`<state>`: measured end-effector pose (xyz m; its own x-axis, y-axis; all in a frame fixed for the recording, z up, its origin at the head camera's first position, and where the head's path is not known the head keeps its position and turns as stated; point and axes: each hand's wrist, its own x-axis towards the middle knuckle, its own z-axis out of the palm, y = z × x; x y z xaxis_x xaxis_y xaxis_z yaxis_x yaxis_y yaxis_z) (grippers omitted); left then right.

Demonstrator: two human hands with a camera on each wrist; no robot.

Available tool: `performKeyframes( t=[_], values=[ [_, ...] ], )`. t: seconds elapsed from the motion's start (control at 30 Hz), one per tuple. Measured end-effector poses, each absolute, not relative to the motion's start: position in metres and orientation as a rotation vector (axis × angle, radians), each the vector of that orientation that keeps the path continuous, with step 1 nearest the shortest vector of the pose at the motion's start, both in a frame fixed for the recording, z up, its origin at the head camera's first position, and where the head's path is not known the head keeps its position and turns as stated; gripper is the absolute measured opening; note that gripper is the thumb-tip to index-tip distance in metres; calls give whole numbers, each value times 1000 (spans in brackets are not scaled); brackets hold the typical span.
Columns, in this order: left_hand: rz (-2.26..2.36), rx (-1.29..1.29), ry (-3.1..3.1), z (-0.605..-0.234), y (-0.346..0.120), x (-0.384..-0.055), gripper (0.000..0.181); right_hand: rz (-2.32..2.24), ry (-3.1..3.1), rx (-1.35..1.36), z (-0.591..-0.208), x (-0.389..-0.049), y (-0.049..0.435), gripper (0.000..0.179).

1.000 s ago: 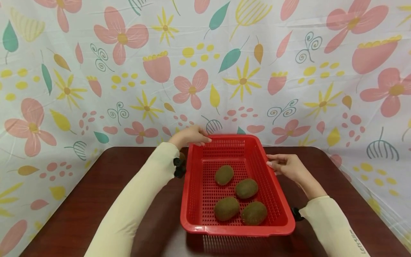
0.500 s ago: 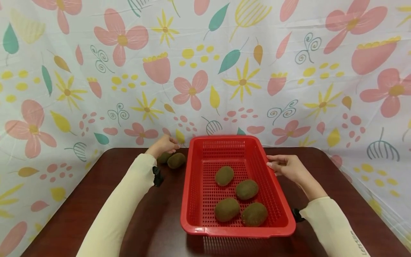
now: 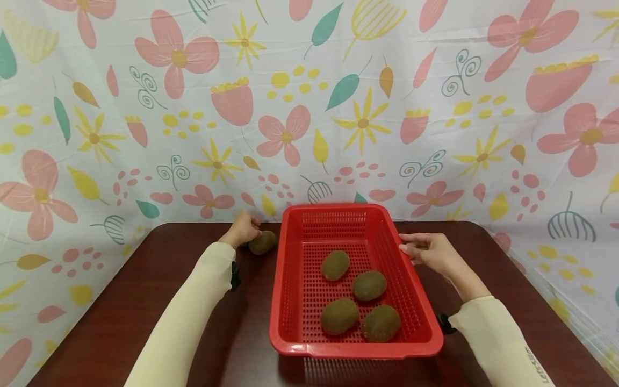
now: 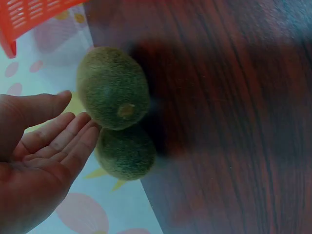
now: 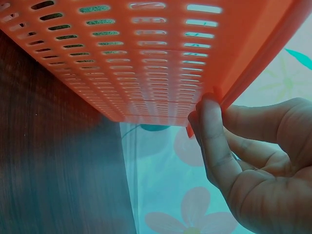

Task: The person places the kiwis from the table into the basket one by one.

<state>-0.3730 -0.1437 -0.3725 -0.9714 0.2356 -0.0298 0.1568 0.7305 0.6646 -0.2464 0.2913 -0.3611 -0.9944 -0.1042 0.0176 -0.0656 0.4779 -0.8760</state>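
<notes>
My left hand [image 3: 240, 230] has moved from the far left corner of the red basket [image 3: 355, 349] down to two loose kiwis [image 4: 113, 87] on the bench [image 3: 155, 301], left of centre in the frame. Its fingers lie extended, thumb apart, holding nothing; whether the fingertips touch fruit, I can't quite tell. My right hand [image 3: 437, 257] pinches the basket's right rim. Four kiwis [image 3: 335, 265] sit inside, centre right; these two remain outside.
</notes>
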Motion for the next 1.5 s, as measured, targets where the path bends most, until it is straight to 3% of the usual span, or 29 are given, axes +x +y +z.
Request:
performKeyframes(
  t=[0.53, 1.03, 1.5],
  values=[
    [953, 311, 2698, -376, -137, -362, 51, -1554, 2685, -167, -360, -246, 291, 48],
    [775, 430, 2766, -376, -136, -361, 41, -1540, 2694, -160, -360, -248, 291, 49],
    [897, 367, 2725, -357, -149, -359, 52, -1534, 2697, -163, -361, -248, 292, 49]
  ],
)
